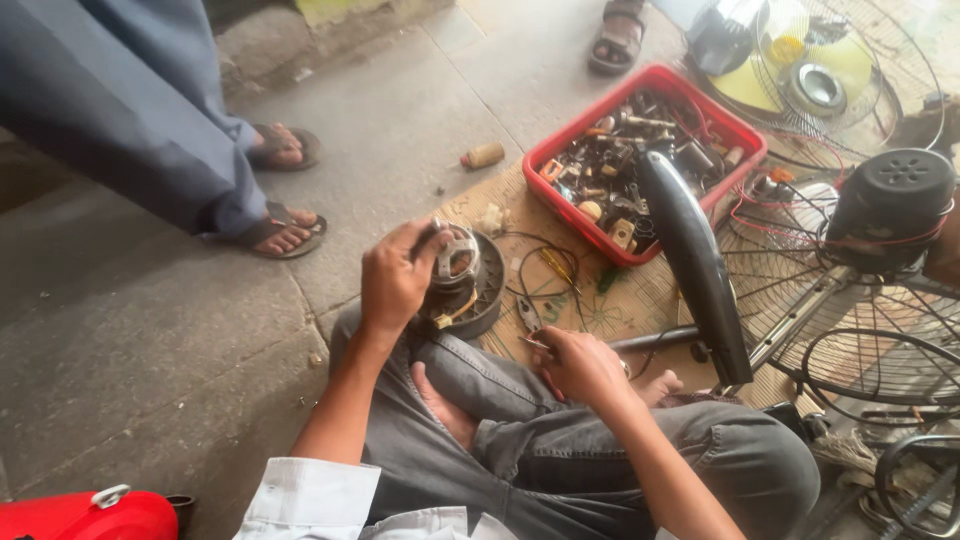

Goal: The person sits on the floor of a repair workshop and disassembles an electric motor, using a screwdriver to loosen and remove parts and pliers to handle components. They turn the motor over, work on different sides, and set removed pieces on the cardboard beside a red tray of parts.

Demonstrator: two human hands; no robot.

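I sit cross-legged on the ground. My left hand (395, 275) grips the top of a round black fan motor (466, 283) with a metal core, which rests by my left knee. My right hand (577, 364) is closed around a thin tool (533, 343) with a red handle, its tip just right of the motor. Pliers (527, 314) and black wires (545, 268) lie on the cardboard mat (640, 295) between motor and tray.
A red tray (640, 160) of small metal parts sits ahead, a black curved fan housing (695, 265) across its corner. Wire fan guards (850, 330) and a black motor cover (890, 205) fill the right. A person in sandals (285, 232) stands at left. A red object (85, 517) lies bottom left.
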